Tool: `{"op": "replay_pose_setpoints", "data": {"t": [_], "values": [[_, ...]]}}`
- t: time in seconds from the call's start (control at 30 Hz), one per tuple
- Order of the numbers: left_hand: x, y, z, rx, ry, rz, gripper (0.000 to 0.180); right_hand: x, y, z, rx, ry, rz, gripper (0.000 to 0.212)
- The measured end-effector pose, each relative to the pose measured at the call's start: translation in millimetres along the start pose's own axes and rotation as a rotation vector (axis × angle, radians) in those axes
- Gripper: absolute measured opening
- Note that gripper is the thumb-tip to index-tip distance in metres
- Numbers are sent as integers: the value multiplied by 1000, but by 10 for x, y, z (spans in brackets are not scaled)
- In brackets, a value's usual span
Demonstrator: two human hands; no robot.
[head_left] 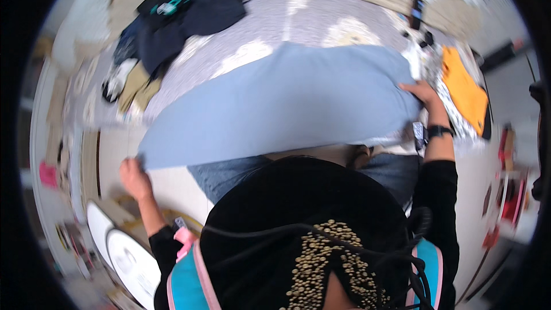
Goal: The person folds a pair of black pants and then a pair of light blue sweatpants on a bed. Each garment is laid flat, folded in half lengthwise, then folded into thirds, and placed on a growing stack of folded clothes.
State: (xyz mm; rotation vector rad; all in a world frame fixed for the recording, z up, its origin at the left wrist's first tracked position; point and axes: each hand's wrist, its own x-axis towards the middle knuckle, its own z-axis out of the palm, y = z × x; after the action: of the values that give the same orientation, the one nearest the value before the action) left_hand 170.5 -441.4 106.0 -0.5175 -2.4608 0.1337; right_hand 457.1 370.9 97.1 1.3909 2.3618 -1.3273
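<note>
A long light blue cloth (275, 103) is stretched out in front of me, partly over the bed and partly past its near edge. Whether it is a garment or a plain piece of fabric I cannot tell. At its lower left corner, my left hand (136, 178) pinches the fabric with the fingers closed. My right hand (426, 93) grips the opposite end, its thumb lying on top and its other fingers mostly hidden. Between the two hands the cloth hangs fairly flat and smooth.
The bed has a grey patterned sheet (264, 17). Dark clothes (201, 8) and an olive garment (139, 87) lie at the left; a folded orange garment (464, 89) sits at the right. A dark phone-like object (416, 12) lies farther back. A white round-topped object (131, 261) stands low left.
</note>
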Motion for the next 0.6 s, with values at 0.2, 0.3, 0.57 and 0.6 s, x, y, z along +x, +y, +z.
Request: {"op": "replay_pose_setpoints", "data": {"t": [0.2, 0.3, 0.57, 0.6], "values": [[-937, -83, 589, -338, -908, -575, 18, 106, -81, -9, 45, -87, 87, 105], [-1058, 104, 839, -866, -954, -1209, 43, 149, -135, -13, 166, -188, 13, 80], [-838, 977, 1694, -1950, -935, -1552, 73, -36, -322, -104, 279, -5, -225, 64], [-790, 1023, 1820, -2114, -886, -1509, 69, -98, -381, -211, 267, 31, -287, 62]]}}
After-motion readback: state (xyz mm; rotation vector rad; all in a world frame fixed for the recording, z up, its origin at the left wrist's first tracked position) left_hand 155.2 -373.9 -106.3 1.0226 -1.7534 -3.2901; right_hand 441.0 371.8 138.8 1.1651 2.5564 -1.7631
